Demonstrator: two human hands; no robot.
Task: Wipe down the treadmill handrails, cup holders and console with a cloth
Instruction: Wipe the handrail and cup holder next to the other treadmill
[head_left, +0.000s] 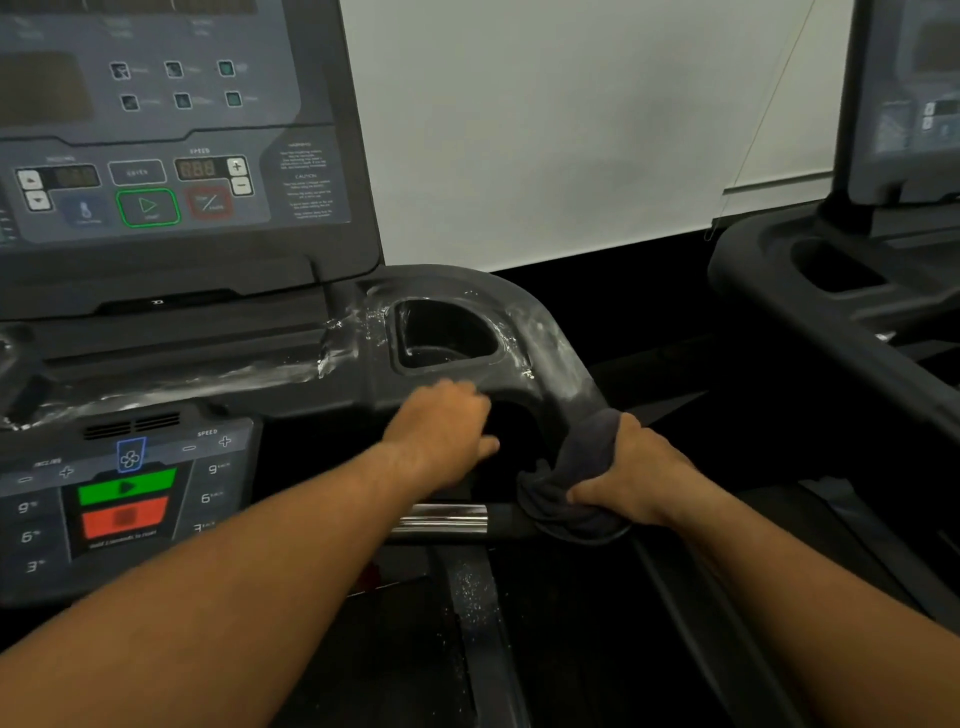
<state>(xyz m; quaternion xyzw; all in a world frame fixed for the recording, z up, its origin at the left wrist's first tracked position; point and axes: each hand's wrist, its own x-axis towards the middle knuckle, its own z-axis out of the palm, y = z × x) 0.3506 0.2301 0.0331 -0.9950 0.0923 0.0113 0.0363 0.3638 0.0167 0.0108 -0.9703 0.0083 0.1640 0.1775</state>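
The treadmill's console (156, 171) fills the upper left, with a lower button panel (124, 493) below it. A cup holder (447, 335) sits in the dark tray, ringed by white foam streaks. The right handrail (563, 364) curves down from it. My right hand (631, 475) is shut on a dark grey cloth (569, 486) wrapped around that handrail. My left hand (447, 431) rests on the tray's front edge just below the cup holder, fingers curled over the edge. It holds nothing loose.
A chrome grip bar (441, 519) runs between the lower panel and the cloth. A second treadmill (852, 270) stands at the right. A white wall (571, 130) lies behind. The dark belt deck (415, 649) is below.
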